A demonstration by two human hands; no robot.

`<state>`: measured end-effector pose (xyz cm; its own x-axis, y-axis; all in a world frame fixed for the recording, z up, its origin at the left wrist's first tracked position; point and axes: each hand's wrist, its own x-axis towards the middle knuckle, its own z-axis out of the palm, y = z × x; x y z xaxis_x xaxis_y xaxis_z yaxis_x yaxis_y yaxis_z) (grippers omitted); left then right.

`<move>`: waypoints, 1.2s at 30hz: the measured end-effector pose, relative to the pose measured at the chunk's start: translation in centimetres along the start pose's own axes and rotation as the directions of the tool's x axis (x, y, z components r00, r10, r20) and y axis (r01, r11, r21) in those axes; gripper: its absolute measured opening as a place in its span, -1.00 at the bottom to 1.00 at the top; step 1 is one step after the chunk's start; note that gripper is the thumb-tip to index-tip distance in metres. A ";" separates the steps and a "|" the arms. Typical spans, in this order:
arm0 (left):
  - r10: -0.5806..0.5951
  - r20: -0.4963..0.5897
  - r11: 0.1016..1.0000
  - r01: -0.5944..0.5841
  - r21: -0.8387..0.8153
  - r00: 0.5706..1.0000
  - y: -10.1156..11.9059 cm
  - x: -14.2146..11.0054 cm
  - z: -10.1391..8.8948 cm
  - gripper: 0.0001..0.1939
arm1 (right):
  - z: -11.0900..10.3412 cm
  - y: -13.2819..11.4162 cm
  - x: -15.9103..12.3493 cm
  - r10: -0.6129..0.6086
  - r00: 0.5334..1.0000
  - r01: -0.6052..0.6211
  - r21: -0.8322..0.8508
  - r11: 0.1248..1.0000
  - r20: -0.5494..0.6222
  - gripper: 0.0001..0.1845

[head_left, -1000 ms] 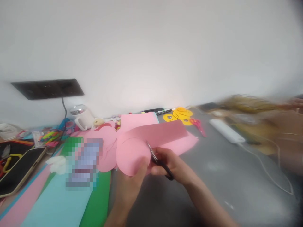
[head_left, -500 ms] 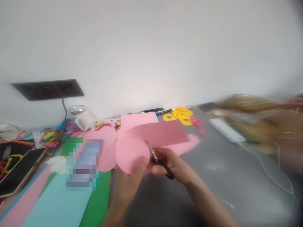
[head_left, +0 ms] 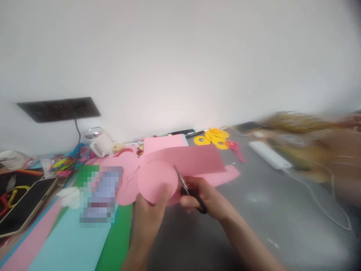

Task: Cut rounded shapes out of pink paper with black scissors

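Pink circle [head_left: 155,177] pinched in my left hand [head_left: 152,212], black-handled scissors [head_left: 190,192] gripped in my right hand [head_left: 201,194]

My left thumb presses on top of the circle near its lower right edge; the rest of those fingers are tucked underneath, mostly out of sight. The circle spreads out beyond my thumb, away from me, its face turned up.

My right fingers are wrapped around the scissors' handles, the thumb on the near side. The blades point away from me and to the left, reaching just beside the circle's right edge. They lie between it and a darker pink flap [head_left: 194,160] that rises behind them. I cannot tell whether the circle and the flap are joined.

Left of the circle, more pink cut-outs [head_left: 128,188] overlap above a green sheet [head_left: 115,237]. Past the flap, pink scissors [head_left: 236,150] lie on the gray surface [head_left: 254,199], beside a heap of yellow cut-outs [head_left: 216,134].
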<state>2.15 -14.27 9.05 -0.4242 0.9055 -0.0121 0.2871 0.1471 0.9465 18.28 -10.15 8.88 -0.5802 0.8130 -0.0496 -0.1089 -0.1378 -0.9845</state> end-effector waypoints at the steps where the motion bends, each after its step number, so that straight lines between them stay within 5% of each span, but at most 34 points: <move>1: 0.017 -0.010 0.999 -0.017 -0.027 1.000 0.0 0.0 0.2 -0.60 | 0.0 0.0 0.0 0.000 1.000 0.000 0.003 1.000 -0.002 -0.50; 6: 0.099 -0.069 0.984 -0.108 -0.142 0.993 0.0 -0.4 0.9 -0.55 | 0.2 0.0 0.1 -0.005 1.000 0.005 0.019 1.000 0.004 -0.51; 11: 0.100 -0.028 0.990 -0.102 -0.096 0.995 -0.1 -0.6 0.6 -0.62 | 0.1 0.0 0.1 -0.111 0.992 0.109 0.028 0.994 0.057 -0.59; 23: 0.084 0.049 0.983 -0.075 -0.170 0.995 -0.1 -0.4 0.2 -0.52 | 0.0 -0.3 0.4 -0.117 0.985 0.118 -0.001 0.993 0.124 -0.53; 36: 0.092 0.038 0.975 -0.083 -0.206 0.995 1.2 -0.8 0.3 -0.64 | -0.1 0.4 0.4 -0.124 0.985 0.119 0.041 0.992 0.117 -0.60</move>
<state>3.07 -14.66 10.07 -0.3627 0.9298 0.0630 0.1382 -0.0132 0.9903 18.08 -9.79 8.41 -0.6526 0.7521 0.0925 -0.2108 -0.0630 -0.9755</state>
